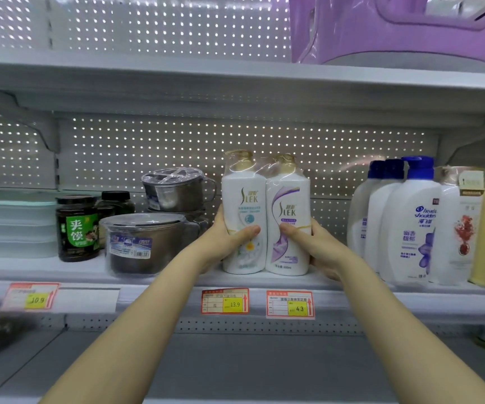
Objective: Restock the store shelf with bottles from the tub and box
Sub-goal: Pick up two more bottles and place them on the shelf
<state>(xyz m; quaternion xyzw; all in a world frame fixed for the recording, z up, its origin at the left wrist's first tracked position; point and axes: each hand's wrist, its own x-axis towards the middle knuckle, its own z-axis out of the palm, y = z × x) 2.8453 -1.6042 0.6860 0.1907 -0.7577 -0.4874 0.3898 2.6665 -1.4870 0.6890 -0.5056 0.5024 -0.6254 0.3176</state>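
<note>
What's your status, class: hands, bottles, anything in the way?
Holding twin bottle pack with left hand, right hand. Pack upright on shelf. Nearby: pots left, white bottles right.

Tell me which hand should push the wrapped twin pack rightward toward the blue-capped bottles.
Left, probably. The left hand grips the wrapped twin pack on its left side, behind the push. The right hand grips the right side, in the gap before the blue-capped bottles, so it should release first.
</note>
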